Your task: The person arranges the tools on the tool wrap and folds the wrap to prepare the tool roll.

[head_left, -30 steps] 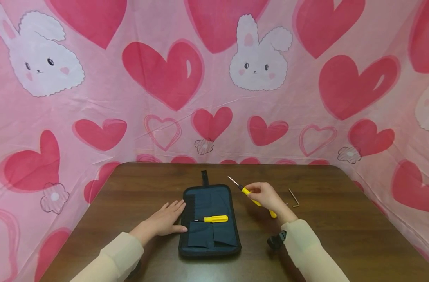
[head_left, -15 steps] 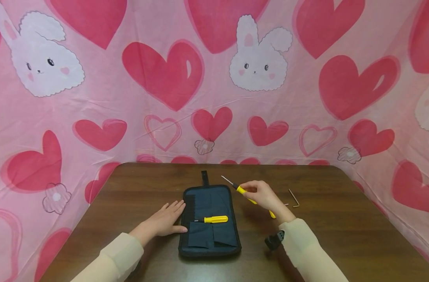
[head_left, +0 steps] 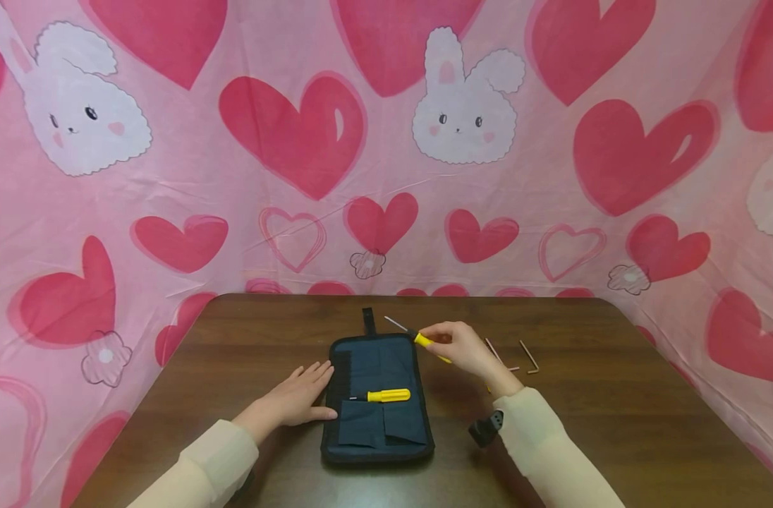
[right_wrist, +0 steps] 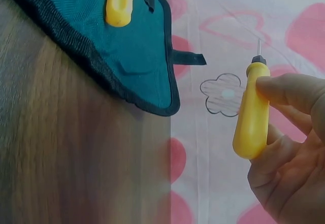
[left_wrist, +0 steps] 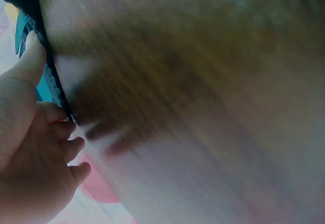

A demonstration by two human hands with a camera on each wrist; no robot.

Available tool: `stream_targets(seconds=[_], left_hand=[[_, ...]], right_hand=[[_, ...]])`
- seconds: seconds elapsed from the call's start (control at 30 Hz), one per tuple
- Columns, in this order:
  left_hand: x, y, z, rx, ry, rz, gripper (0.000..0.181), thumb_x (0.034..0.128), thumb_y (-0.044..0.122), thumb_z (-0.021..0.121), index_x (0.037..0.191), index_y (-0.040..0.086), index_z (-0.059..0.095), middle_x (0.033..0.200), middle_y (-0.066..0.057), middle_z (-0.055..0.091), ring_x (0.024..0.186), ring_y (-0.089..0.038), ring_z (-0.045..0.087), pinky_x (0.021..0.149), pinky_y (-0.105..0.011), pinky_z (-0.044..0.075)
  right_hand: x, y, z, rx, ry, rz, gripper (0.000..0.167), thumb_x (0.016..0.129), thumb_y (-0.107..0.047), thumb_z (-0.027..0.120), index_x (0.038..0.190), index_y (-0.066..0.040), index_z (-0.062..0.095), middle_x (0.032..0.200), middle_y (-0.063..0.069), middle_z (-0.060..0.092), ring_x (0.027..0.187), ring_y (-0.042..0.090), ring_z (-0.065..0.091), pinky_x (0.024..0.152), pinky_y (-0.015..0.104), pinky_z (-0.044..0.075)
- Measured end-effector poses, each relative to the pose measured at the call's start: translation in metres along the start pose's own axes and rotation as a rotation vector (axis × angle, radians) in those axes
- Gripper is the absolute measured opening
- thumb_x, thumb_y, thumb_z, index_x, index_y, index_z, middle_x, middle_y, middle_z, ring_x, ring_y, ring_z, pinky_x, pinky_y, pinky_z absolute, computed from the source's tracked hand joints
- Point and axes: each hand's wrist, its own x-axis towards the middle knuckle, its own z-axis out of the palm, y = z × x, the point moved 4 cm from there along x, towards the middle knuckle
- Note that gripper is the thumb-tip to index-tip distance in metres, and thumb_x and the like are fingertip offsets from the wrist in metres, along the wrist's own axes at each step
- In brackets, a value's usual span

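In the head view, the right hand [head_left: 461, 347] has shifted leftward across the tabletop [head_left: 285, 319], its fingers pinching a yellow screwdriver [head_left: 422, 339] whose tip now shows above the case's [head_left: 380, 358] top right corner; how high it hangs is hard to tell. That shift uncovers more of the nearer hex key [head_left: 492, 348], while the farther hex key [head_left: 531, 358] lies where it was. The left hand [head_left: 294, 396] has not moved, its fingers stretched out flat at the case's left edge, gripping nothing. The other screwdriver [head_left: 389, 396] lies unchanged across the open case, so the work appears to be mid-carry, with the held tool not yet set down. The left wrist view shows the thumb over the case's dark border. In the right wrist view, thumb and fingers clasp the screwdriver's handle, apart from the case.
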Motion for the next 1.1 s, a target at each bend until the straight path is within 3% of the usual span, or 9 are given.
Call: stream_targets(seconds=[1.1], left_hand=[[0.002, 0.000, 0.000, 0.000, -0.010, -0.023, 0.084, 0.0816, 0.052, 0.061, 0.139, -0.004, 0.034, 0.145, -0.018, 0.029, 0.133, -0.034, 0.023, 0.105, -0.053, 0.015]], right_hand=[[0.016, -0.024, 0.026, -0.054, -0.132, -0.096, 0.023, 0.084, -0.006, 0.066, 0.107, -0.008, 0.069, 0.095, 0.000, 0.064, 0.083, 0.019, 0.054, 0.072, 0.027, 0.050]])
